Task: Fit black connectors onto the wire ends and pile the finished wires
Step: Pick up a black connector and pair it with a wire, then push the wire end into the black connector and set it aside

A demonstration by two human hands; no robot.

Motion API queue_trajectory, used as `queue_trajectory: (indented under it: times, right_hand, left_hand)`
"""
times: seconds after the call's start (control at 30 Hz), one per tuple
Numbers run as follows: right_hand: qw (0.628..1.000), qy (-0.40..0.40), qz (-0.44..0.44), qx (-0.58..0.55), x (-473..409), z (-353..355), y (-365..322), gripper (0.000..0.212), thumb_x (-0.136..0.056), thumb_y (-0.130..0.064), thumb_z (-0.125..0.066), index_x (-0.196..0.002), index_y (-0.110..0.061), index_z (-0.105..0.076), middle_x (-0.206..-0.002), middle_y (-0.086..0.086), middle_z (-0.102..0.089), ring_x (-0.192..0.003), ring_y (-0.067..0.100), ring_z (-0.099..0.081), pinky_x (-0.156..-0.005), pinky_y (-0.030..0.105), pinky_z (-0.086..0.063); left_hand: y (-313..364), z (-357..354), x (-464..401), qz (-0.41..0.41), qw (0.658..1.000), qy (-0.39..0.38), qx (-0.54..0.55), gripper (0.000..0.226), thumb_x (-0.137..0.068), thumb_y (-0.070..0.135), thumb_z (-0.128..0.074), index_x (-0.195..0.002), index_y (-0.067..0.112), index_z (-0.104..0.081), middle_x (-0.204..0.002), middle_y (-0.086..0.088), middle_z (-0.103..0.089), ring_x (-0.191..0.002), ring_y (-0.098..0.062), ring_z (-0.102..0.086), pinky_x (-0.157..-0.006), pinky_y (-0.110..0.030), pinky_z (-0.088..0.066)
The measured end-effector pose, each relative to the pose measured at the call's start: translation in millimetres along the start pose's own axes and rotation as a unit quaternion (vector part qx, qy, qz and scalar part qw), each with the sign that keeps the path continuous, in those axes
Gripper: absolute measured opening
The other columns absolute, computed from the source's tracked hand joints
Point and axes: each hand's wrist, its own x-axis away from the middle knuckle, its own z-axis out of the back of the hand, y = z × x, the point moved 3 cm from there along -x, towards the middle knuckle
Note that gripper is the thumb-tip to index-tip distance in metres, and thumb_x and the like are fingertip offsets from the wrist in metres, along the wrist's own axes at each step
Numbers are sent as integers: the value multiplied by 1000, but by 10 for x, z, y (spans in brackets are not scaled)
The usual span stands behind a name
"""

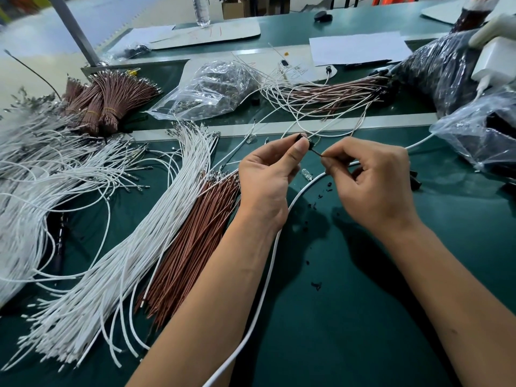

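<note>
On the green surface (pixel 363 317), loose white wires (pixel 117 261) and brown wires (pixel 192 241) fan toward its left edge, while finished wires (pixel 329 93) pile near the far edge. Above the middle, the left hand (pixel 268 174) pinches a black connector (pixel 303 139) between thumb and fingertips; the right hand (pixel 371 180) is closed on a thin wire end (pixel 317 152) just beside it. Judging by this, insertion is underway: keep the terminal aligned with the cavity and push straight until seated.
</note>
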Motion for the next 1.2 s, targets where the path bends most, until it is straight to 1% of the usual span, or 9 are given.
queue_trajectory:
  times: [0.2, 0.4, 0.5, 0.57, 0.63, 0.77, 0.9, 1.0, 1.2]
  right_hand:
    - [999, -4, -31, 12, 37, -26, -7, 7, -88, -12, -76, -81, -13, -74, -68, -7, -68, -64, 9, -57, -61, 6, -38]
    - [994, -67, -64, -54, -27, -99, -68, 16, -91, -19, -77, -76, -13, -75, -65, -8, -71, -61, 12, -65, -58, 10, -42]
    - [991, -93, -77, -65, -215, -219, -111, 28, -97, -29, -71, -73, -16, -75, -63, -8, -71, -59, 10, -65, -63, 25, -51]
    - [987, -134, -81, -23, -399, -415, -123, 14, -94, -24, -73, -82, -17, -77, -69, -5, -73, -64, 12, -67, -71, 30, -55]
    - [974, -214, -78, 11, -573, -679, -177, 6, -91, -17, -75, -95, -21, -78, -76, -3, -73, -68, 13, -67, -73, 27, -54]
    - [927, -363, 1, 92, -757, -1129, -351, 22, -90, -14, -76, -107, -27, -79, -83, -7, -56, -77, 14, -60, -78, 19, -43]
    - [922, -362, 46, 128, -865, -1196, -412, 9, -87, -13, -77, -91, -22, -80, -73, -6, -57, -82, 21, -66, -75, 23, -44]
    - [938, -322, 68, 111, -892, -1107, -367, 10, -88, -16, -80, -98, -17, -82, -84, 2, -73, -79, 18, -67, -84, 27, -54]
    - [962, -254, 67, 77, -923, -903, -245, 14, -89, -12, -77, -102, -15, -82, -96, 2, -79, -79, 7, -62, -86, 17, -46]
  left_hand:
    - [-82, -64, 50, 9, 1000, -3, 3, 9, -88, 4, -74, -87, 13, -73, -79, -2, -72, -67, -10, -56, -73, -23, -47]
    - [53, -25, 7, -24, 999, -32, -18, 7, -91, 1, -69, -93, 8, -71, -85, -8, -76, -71, -16, -68, -73, -26, -60]
    - [236, 148, -81, -57, 997, 47, -12, 8, -96, 12, -66, -103, 9, -70, -82, -2, -76, -61, -12, -68, -58, -23, -56]
    - [363, 313, -154, -90, 989, 116, -20, 10, -98, 17, -64, -103, 10, -69, -81, -1, -76, -56, -10, -65, -53, -21, -52]
    - [456, 452, -202, -120, 978, 170, -28, 9, -100, 18, -62, -99, 12, -67, -82, -3, -75, -53, -10, -61, -50, -22, -49]
    - [552, 616, -260, -127, 966, 226, -17, 12, -105, 16, -55, -99, 9, -63, -80, -5, -71, -47, -9, -45, -43, -20, -36]
    - [586, 696, -292, -108, 964, 241, -45, 14, -105, 16, -53, -94, 10, -61, -72, -1, -69, -45, -8, -36, -44, -22, -31]
    - [580, 730, -318, -86, 955, 244, -145, 12, -100, 22, -61, -94, 13, -67, -77, 0, -74, -52, -6, -51, -54, -23, -42]
    - [496, 704, -333, -76, 932, 212, -284, 15, -84, 17, -81, -81, 23, -68, -83, 1, -75, -72, -9, -68, -68, -24, -51]
